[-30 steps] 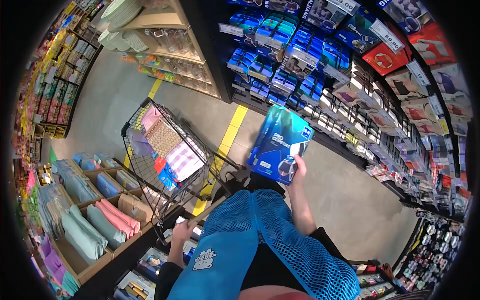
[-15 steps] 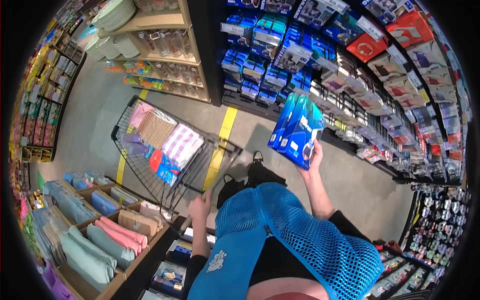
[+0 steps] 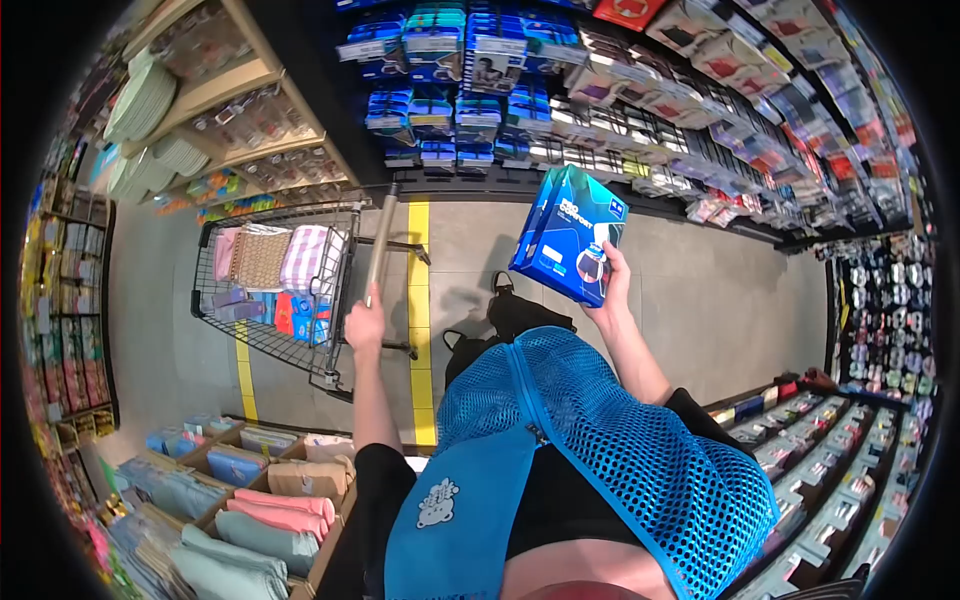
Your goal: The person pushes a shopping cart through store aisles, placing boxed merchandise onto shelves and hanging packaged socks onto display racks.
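Note:
My right hand (image 3: pixel 615 280) is closed on blue "Pro Comfort" boxes (image 3: pixel 572 232), held together above the floor; how many are stacked is partly hidden. My left hand (image 3: pixel 365 322) grips the handle (image 3: pixel 383 240) of a black wire shopping cart (image 3: pixel 270 350). Inside the cart lie a checked purple-and-white folded cloth (image 3: pixel 306 256), a brown woven item (image 3: pixel 260 255), something pink (image 3: pixel 226 252), and red and blue packages (image 3: pixel 310 318).
Ahead stands a rack of blue packages (image 3: pixel 430 115), with more packaged goods (image 3: pixel 720 85) to the right. Wooden shelves with plates (image 3: pixel 143 100) are at upper left. Folded towels (image 3: pixel 270 535) fill bins at lower left. Yellow floor stripes (image 3: pixel 420 360) cross the grey aisle.
My view has turned, and the cart now lies more squarely to my left with its handle swung upright in view. The blue boxes remain in my right hand, slightly lower left.

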Demonstrator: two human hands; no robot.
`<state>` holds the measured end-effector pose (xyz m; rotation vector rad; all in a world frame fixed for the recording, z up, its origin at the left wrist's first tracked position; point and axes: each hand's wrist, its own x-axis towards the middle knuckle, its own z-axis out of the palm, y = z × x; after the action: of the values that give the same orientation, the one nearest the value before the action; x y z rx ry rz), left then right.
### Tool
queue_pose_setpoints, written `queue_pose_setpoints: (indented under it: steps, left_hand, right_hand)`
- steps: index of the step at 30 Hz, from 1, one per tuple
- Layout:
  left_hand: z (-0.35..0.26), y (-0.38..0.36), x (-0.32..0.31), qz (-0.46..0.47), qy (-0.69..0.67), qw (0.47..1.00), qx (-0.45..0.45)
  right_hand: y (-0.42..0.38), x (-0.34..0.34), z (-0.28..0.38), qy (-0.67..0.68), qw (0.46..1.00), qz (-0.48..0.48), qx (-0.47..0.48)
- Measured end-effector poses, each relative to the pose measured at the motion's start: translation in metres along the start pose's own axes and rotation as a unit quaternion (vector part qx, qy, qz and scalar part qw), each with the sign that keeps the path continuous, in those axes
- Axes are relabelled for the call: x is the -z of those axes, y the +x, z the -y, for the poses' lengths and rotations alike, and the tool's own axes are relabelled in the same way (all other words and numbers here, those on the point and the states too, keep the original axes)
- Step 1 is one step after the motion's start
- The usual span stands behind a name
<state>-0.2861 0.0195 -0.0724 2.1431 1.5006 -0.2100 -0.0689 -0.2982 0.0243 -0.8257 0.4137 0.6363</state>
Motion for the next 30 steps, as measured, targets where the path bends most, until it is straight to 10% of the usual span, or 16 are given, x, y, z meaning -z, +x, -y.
queue_pose_setpoints:
  steps: [19, 30]
  left_hand:
    - [-0.007, -0.002, -0.058, -0.232, 0.155, 0.957, 0.075]
    - [-0.015, -0.025, -0.042, -0.06, 0.17, 0.975, 0.127]
  right_hand:
    - [0.049, 0.099, 0.103, 0.069, 0.994, -0.02, 0.079]
    - [0.072, 0.126, 0.165, 0.039, 0.997, -0.051, 0.047]
